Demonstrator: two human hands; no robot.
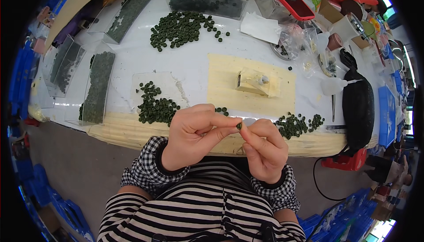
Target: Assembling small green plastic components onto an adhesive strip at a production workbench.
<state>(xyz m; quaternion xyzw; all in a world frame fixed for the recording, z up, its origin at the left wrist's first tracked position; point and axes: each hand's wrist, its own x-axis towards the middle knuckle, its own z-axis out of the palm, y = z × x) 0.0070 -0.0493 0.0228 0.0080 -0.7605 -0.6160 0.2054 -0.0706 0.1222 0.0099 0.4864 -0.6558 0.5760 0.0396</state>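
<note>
Head view: white desk (128, 57) with heaps of dark-green bead-like discs (174, 31). Left hand (190, 134) pinching with thumb and forefinger; right hand (268, 150) curled, fingertip at the pinch, own grip unclear. Between them, above the near edge, one small dark-green piece (239, 126). Looks light, stiff, perhaps slippery; likely best held by opposite rims.

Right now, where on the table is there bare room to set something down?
White tabletop lies bare between the rear green pile and the yellow sheet; that sheet's left part, beside the small box, is free too. Crowded: the far right, with clear bags, and the front, heaped with green pieces.
</note>
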